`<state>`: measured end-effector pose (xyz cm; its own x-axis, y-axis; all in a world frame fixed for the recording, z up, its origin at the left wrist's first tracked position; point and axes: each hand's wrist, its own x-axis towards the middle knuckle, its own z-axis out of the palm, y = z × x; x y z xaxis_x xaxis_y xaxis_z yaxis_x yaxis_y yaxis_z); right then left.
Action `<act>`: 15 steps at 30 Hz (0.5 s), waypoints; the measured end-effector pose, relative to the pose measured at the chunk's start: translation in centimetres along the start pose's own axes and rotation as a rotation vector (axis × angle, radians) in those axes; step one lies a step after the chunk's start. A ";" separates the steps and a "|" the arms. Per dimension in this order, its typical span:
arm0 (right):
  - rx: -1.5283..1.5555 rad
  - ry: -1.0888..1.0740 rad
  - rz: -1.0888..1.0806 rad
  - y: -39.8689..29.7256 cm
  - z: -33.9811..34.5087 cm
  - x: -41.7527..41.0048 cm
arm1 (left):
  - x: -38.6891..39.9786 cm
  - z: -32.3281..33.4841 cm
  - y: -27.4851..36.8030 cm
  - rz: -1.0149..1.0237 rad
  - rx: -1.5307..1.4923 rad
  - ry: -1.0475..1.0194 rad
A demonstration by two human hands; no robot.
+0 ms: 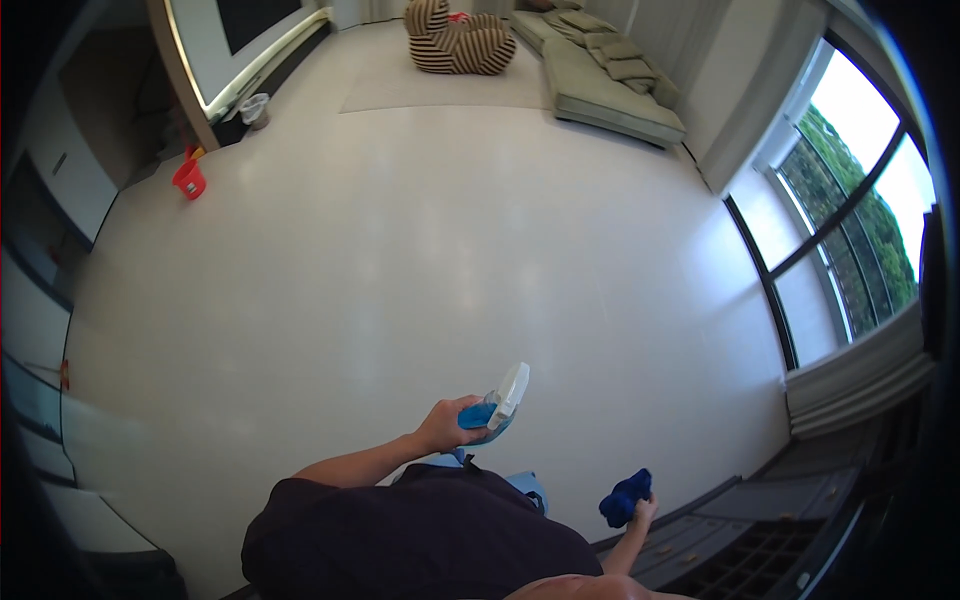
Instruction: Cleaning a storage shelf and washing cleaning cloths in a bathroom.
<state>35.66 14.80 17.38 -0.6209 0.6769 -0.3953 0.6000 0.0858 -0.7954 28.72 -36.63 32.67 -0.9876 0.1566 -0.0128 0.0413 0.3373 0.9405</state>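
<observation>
My left hand (448, 427) is wrapped around a spray bottle (480, 417) of blue liquid, held out in front of my body. The bottle's white trigger head (510, 396) points up and away from me. Off to my right side, my right hand (646, 510) grips a bunched dark blue cloth (625, 498), close to a dark cabinet. Below both hands lies the pale, glossy floor (450, 262).
A dark cabinet with drawers (690, 544) stands at my right. Glass doors (817, 225) line the right wall. Ahead are a green sofa (600, 82) and a striped armchair (461, 41). A red bucket (190, 180) and a lined waste bin (256, 112) stand at left.
</observation>
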 end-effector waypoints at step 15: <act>-1.569 -0.671 -0.287 -3.6 50.5 -10.6 | -9.3 -34.5 -12.0 -0.161 0.232 0.876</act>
<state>14.56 -29.62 1.22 -0.6279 0.1512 -0.7634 0.0685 0.9879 0.1392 32.22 -74.13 33.26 -0.7420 -0.6356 0.2131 -0.1706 0.4865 0.8569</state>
